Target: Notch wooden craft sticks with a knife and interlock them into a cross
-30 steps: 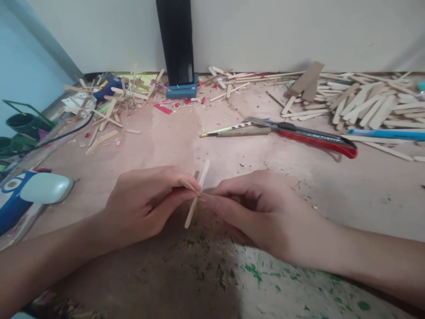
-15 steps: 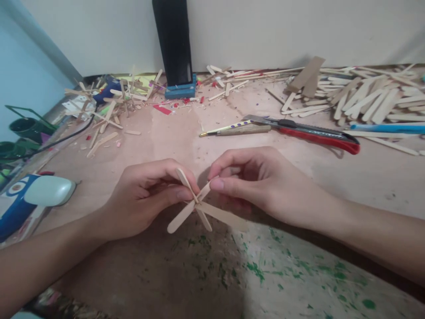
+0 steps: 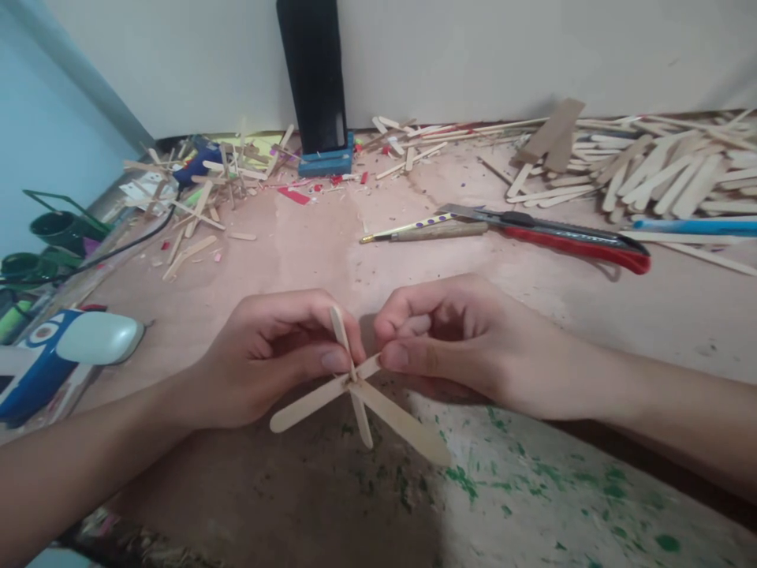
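Note:
Several wooden craft sticks are joined at their middles into a star-like piece (image 3: 313,403), held up over the near part of the table. My left hand (image 3: 284,355) pinches it close to the joint, its thumb in front and its index finger behind. Between the thumb and fingers of my right hand (image 3: 449,347) is the tip of the stick that points up and right. One arm of the piece reaches toward the lower right, and another toward the lower left. My left hand's grip hides part of the far side.
Beyond my hands lie a red and black utility knife (image 3: 568,237) and a dotted pencil (image 3: 408,227). A big heap of craft sticks (image 3: 662,177) is at the back right. A black phone (image 3: 313,79) stands in a blue holder (image 3: 326,162). Stick scraps (image 3: 198,209) litter the back left.
The stick piece has turned and tilted in my fingers, so its lower arms reach further out and down. Both hands sit slightly lower and keep their pinch.

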The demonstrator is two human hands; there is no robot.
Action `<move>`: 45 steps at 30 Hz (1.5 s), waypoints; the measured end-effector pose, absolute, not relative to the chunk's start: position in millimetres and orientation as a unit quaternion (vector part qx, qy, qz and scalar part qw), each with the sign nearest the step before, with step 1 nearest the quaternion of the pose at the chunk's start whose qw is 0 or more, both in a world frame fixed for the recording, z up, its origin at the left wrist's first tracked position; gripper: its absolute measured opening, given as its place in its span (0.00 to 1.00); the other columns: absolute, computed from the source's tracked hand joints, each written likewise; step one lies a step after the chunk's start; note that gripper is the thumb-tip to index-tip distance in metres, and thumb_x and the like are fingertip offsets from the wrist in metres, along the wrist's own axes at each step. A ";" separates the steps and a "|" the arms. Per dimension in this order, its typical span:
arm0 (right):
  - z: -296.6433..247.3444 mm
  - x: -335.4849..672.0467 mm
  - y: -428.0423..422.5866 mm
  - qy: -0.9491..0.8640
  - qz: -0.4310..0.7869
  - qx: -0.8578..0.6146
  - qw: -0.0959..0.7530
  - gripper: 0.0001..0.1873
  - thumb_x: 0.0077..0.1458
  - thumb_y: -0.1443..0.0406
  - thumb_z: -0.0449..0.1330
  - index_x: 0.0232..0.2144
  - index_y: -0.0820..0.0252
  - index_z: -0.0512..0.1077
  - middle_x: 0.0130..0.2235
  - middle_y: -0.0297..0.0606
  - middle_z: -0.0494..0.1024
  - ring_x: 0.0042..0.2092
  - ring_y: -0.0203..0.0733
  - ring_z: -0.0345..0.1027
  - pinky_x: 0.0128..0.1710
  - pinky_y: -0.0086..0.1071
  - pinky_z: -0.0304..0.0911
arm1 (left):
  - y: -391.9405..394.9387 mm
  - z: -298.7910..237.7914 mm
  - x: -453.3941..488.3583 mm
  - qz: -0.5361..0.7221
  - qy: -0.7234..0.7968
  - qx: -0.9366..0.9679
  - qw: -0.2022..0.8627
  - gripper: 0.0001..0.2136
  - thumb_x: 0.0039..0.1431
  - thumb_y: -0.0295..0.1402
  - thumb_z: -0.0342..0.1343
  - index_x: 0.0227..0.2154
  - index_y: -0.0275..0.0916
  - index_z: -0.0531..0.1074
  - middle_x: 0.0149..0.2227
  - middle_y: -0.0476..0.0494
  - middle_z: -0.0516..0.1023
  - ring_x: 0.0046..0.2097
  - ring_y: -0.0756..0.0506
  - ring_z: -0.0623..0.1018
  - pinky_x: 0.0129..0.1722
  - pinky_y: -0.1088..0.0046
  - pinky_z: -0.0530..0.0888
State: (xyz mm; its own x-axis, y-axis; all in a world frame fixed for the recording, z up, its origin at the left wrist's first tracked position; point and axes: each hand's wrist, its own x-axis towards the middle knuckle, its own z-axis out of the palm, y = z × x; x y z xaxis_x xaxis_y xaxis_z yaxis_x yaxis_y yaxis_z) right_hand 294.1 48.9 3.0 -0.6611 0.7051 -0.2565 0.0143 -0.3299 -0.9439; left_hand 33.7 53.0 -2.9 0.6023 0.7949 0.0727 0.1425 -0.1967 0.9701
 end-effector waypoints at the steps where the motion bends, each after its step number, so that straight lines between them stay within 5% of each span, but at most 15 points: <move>1: 2.7 294.4 49.2 -0.530 0.739 -0.341 0.236 0.16 0.64 0.57 0.76 0.34 0.57 0.75 0.23 0.23 0.68 0.23 0.28 0.51 0.20 0.25 0.43 | 53.7 -3.1 33.6 0.302 0.330 0.712 0.541 0.17 0.75 0.51 0.69 0.38 0.44 0.85 0.36 0.45 0.88 0.34 0.47 0.85 0.36 0.74 0.84; 7: -0.5 296.2 50.8 -0.547 0.725 -0.344 0.238 0.10 0.67 0.59 0.73 0.37 0.60 0.84 0.26 0.30 0.76 0.24 0.30 0.59 0.21 0.26 0.51 | 55.6 -4.7 37.1 0.310 0.343 0.706 0.537 0.14 0.73 0.50 0.72 0.38 0.45 0.87 0.36 0.46 0.89 0.35 0.47 0.88 0.35 0.76 0.85; 12: -4.4 298.2 48.3 -0.546 0.698 -0.373 0.276 0.15 0.66 0.54 0.74 0.37 0.59 0.82 0.23 0.30 0.73 0.23 0.31 0.58 0.21 0.26 0.51 | 55.0 -9.2 35.8 0.380 0.371 0.693 0.487 0.13 0.74 0.51 0.70 0.47 0.49 0.86 0.39 0.48 0.88 0.37 0.46 0.87 0.33 0.74 0.84; 18: -3.3 298.8 47.8 -0.565 0.622 -0.416 0.347 0.13 0.66 0.56 0.72 0.34 0.59 0.81 0.25 0.32 0.77 0.23 0.32 0.62 0.20 0.26 0.57 | 50.8 -9.3 24.9 0.451 0.378 0.719 0.369 0.07 0.73 0.44 0.72 0.47 0.50 0.85 0.41 0.50 0.85 0.43 0.47 0.83 0.45 0.73 0.81; 28: -5.9 292.4 37.8 -0.666 0.470 -0.438 0.379 0.10 0.69 0.59 0.67 0.36 0.55 0.87 0.31 0.37 0.87 0.24 0.34 0.71 0.22 0.25 0.65 | 34.7 -10.9 49.0 0.382 0.369 0.650 0.543 0.33 0.43 0.32 0.90 0.50 0.52 0.79 0.40 0.55 0.91 0.42 0.37 0.93 0.41 0.66 0.92; 36: -5.8 291.8 43.9 -0.705 0.461 -0.424 0.332 0.09 0.71 0.61 0.66 0.45 0.52 0.88 0.41 0.34 0.90 0.41 0.42 0.84 0.31 0.28 0.73 | 36.7 -18.0 37.6 0.378 0.327 0.756 0.424 0.32 0.54 0.33 0.85 0.59 0.55 0.80 0.55 0.51 0.88 0.53 0.40 0.90 0.54 0.68 0.89; 39: -6.2 292.6 44.3 -0.719 0.482 -0.399 0.302 0.10 0.74 0.61 0.63 0.42 0.51 0.87 0.38 0.32 0.87 0.40 0.40 0.80 0.36 0.29 0.72 | 39.7 -19.6 36.9 0.382 0.312 0.770 0.404 0.30 0.55 0.33 0.85 0.60 0.52 0.81 0.56 0.48 0.88 0.56 0.40 0.88 0.57 0.68 0.87; 45: -10.2 297.0 40.2 -0.722 0.511 -0.380 0.269 0.22 0.80 0.57 0.56 0.33 0.54 0.80 0.27 0.30 0.70 0.30 0.37 0.62 0.29 0.30 0.60 | 37.2 -20.0 37.5 0.378 0.321 0.748 0.440 0.33 0.54 0.34 0.86 0.61 0.58 0.82 0.54 0.52 0.89 0.53 0.40 0.90 0.54 0.67 0.89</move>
State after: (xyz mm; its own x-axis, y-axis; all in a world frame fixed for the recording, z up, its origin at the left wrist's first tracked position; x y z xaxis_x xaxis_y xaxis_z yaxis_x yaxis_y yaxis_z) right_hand 297.0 40.2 -10.2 -0.5657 0.8246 0.0007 0.2744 0.1890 -0.9429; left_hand 37.5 37.2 -20.0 0.5079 0.8138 0.2824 0.1482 -0.4055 0.9020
